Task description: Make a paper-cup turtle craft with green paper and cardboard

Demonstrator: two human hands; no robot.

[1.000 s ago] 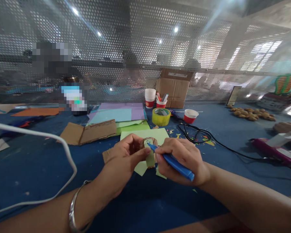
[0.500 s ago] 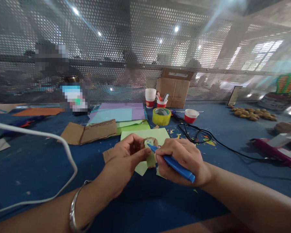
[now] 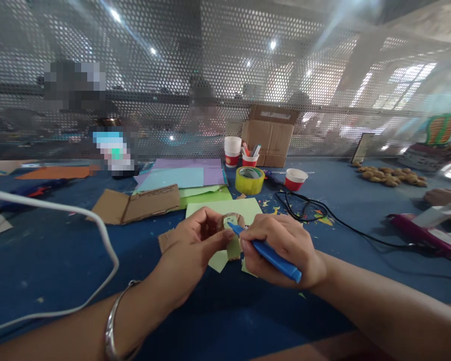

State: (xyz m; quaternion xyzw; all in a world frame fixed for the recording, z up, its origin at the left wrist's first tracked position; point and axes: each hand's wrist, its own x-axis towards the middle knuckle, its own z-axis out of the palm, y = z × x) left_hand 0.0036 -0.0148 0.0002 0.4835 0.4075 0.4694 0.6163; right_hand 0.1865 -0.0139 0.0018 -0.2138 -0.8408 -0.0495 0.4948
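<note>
Between thumb and fingers, my left hand (image 3: 193, 240) grips a small cardboard piece faced with light green paper (image 3: 233, 246), which carries small dark drawn marks near its top. A blue marker (image 3: 274, 259) is held in my right hand (image 3: 285, 245) like a pen, its tip at the green face beside my left thumb. Under and behind the hands lies a light green sheet (image 3: 251, 205). Green paper scraps (image 3: 218, 260) rest just below the held piece. My fingers partly hide the piece.
Folded cardboard (image 3: 150, 204) and coloured sheets (image 3: 173, 178) lie behind my left hand. Yellow tape (image 3: 250, 181), a paper cup (image 3: 295, 179) and a black cable (image 3: 338, 223) are beyond my right. A white cable (image 3: 101, 225) loops at left. Another person's hand (image 3: 445, 200) is by a purple tool (image 3: 428, 235).
Both hands, the marker and the green-faced piece stay nearly in place. The whole view has shifted very slightly.
</note>
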